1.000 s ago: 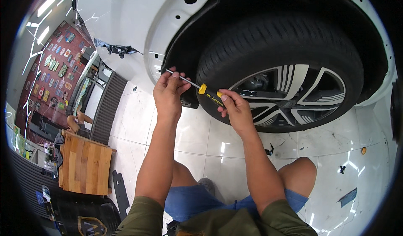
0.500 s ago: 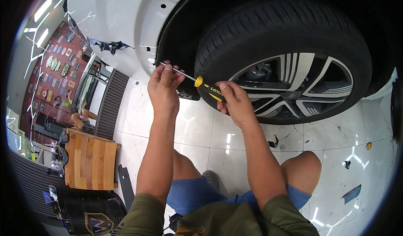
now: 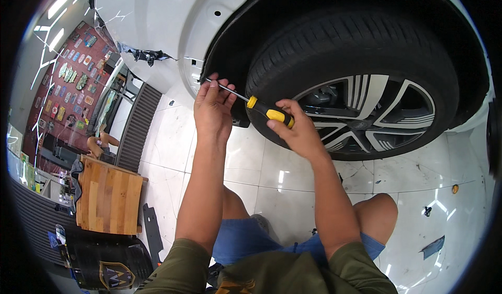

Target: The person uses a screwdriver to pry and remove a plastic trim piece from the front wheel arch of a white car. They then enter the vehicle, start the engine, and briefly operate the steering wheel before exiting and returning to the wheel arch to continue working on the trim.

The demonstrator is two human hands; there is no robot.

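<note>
A screwdriver (image 3: pixel 272 113) with a black and yellow handle slants from my right hand up to the left. My right hand (image 3: pixel 299 129) is closed round the butt of its handle. Farther along, the fingers of my left hand (image 3: pixel 214 103) pinch the metal shaft close to the tip. That tip meets the lower edge of the white wheel arch (image 3: pixel 194 66), where a small dark piece sits; whether it is seated in a fastener I cannot tell. Just right of the handle stands the black tyre (image 3: pixel 293 64) with its silver and black wheel rim (image 3: pixel 361 124).
White floor tiles (image 3: pixel 282 171) lie below. Small dark bits and a grey-blue scrap (image 3: pixel 433 247) are on the floor at right. A wooden cabinet (image 3: pixel 109 195) and a black drum (image 3: pixel 110 265) stand at left. A person's bent leg (image 3: pixel 99 145) shows farther off.
The screwdriver handle has turned, showing its yellow side. My right hand has shifted to the handle's end with the fingers placed differently. The view has moved slightly.
</note>
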